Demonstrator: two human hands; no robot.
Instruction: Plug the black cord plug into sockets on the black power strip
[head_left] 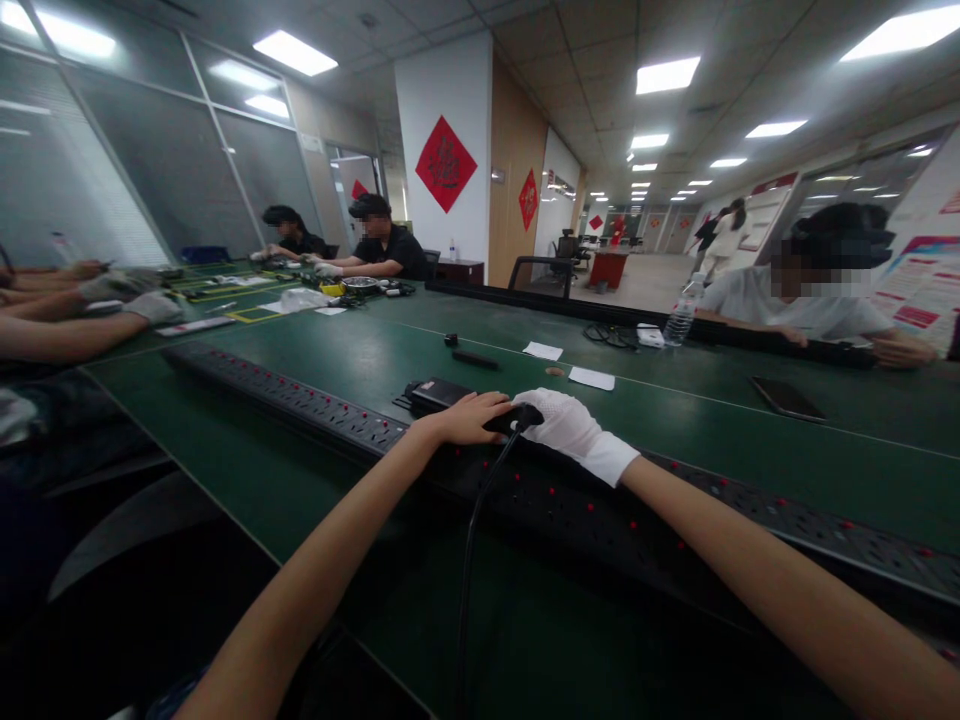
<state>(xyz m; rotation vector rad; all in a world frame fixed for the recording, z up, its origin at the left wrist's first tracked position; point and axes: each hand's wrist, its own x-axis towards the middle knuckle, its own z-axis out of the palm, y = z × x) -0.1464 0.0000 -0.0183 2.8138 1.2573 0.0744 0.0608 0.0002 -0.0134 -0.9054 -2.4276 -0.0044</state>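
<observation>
Both hands meet over the table in the middle of the head view. My right hand (564, 424), in a white glove, is closed round the black end piece (529, 415) of a cable. From that piece a black cable (471, 545) hangs down toward me. Bare, my left hand (469, 418) has its fingers bent over the dark left part of the same piece; its thumb is mostly hidden. Just behind the left hand lies a black box-like device (433, 394), with thin prongs on its left end. A long black power strip (300, 405) with red dots runs beneath my forearms.
Beyond my hands lie a short black bar (475, 359), white paper slips (592, 378) and a phone (787, 397). A water bottle (682, 312) stands near a black cable coil (609, 336). Co-workers sit across and at left, one with gloved hands (154, 306).
</observation>
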